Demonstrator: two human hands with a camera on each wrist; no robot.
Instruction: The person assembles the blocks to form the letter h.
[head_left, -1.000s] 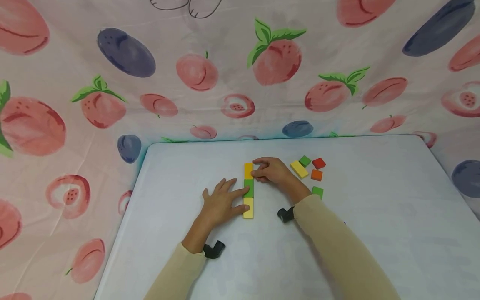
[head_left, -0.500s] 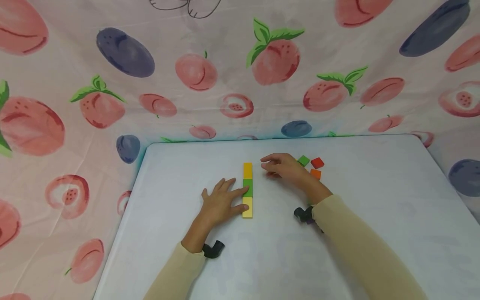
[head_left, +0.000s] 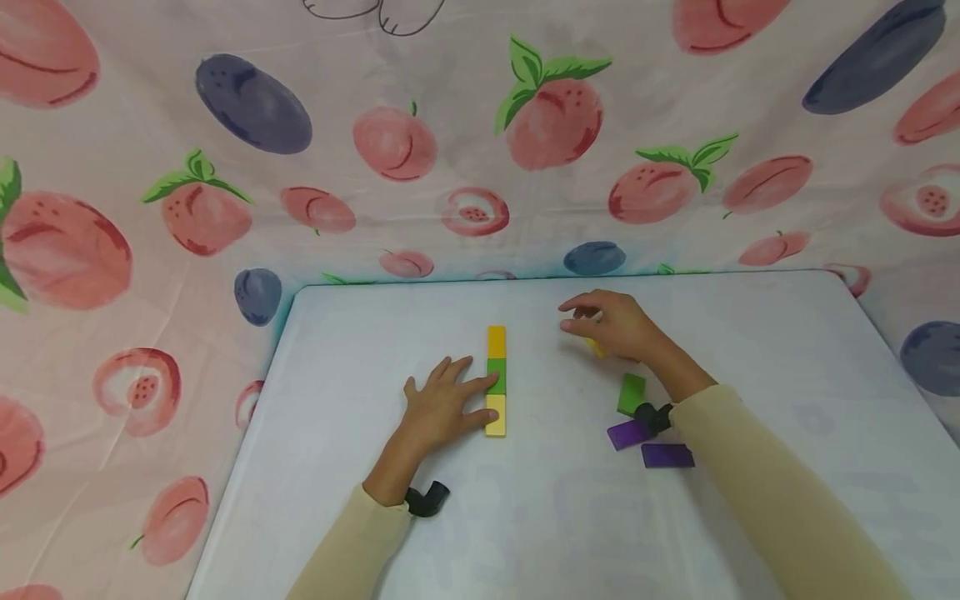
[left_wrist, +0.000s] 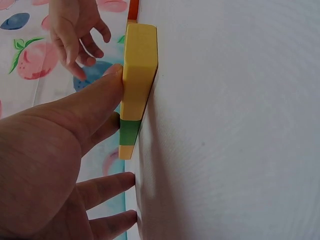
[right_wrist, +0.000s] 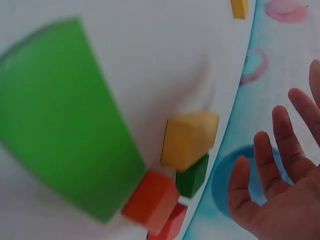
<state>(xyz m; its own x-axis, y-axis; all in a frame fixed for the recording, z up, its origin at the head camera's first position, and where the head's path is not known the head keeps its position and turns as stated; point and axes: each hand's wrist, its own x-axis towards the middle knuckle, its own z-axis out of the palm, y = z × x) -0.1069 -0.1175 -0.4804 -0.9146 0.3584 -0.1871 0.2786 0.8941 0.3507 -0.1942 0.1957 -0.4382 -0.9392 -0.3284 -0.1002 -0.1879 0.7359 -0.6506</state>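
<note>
Three blocks lie end to end in a straight row: a pale yellow block (head_left: 495, 427) nearest, a green block (head_left: 496, 366) in the middle and a deeper yellow block (head_left: 497, 341) farthest. My left hand (head_left: 438, 408) rests on the row with straight fingers, thumb on the pale yellow block and index finger on the green one. Over to the right, my right hand (head_left: 618, 327) hangs with loosely bent, spread fingers and holds nothing. It partly covers a yellow block (head_left: 596, 348), which shows whole as a yellow block (right_wrist: 187, 142) in the right wrist view.
Near the right wrist lie a green block (head_left: 632, 393) and two purple blocks (head_left: 667, 456). The right wrist view shows an orange block (right_wrist: 152, 200), a red block (right_wrist: 175, 222) and a small green block (right_wrist: 192, 175). A fruit-print cloth (head_left: 465, 167) stands behind the white table (head_left: 360, 333).
My right hand has left the far end of the row and moved right, over the loose blocks, uncovering the purple ones. The left hand has stayed in place.
</note>
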